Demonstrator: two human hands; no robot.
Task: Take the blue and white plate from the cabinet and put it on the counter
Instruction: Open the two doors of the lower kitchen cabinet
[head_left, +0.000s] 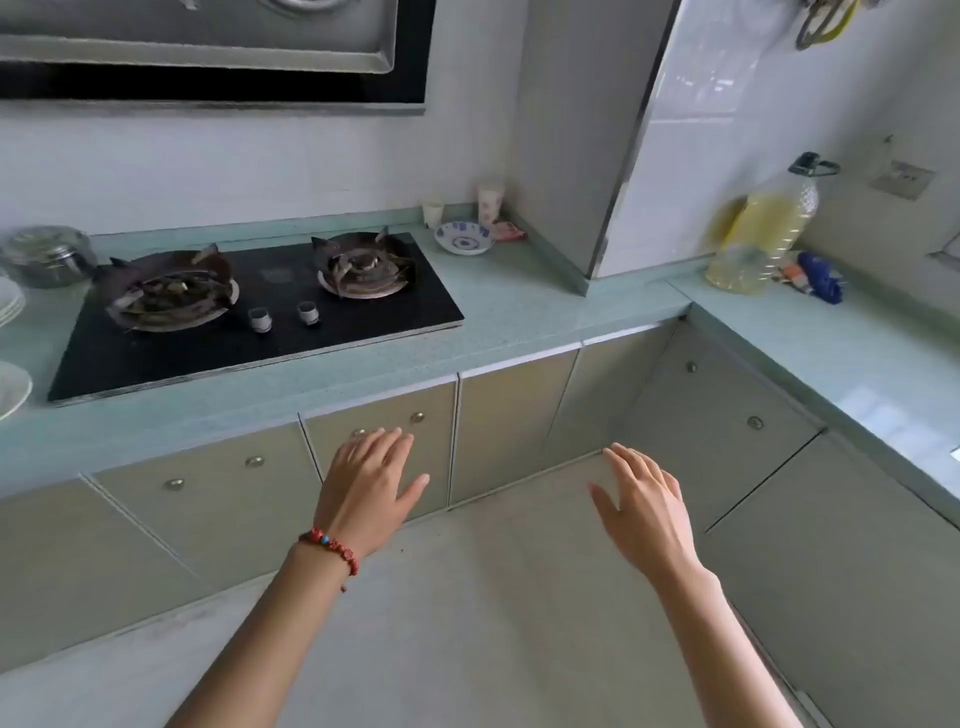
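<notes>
A blue and white plate (464, 237) rests on the pale green counter (524, 301), behind the right burner and near the wall. My left hand (367, 483), with a red bead bracelet on the wrist, hovers open in front of a closed lower cabinet door (384, 441), its fingertips close to the round knobs. My right hand (644, 506) is open too, held in the air over the floor, in front of the corner cabinets. Neither hand holds anything. All the cabinet doors below the counter are shut.
A black two-burner gas stove (260, 312) fills the counter's middle. A steel pot (47, 254) and white plates (10, 389) stand at the left. Paper cups (490, 201) sit behind the plate. A large oil bottle (763, 234) and a blue item stand on the right counter.
</notes>
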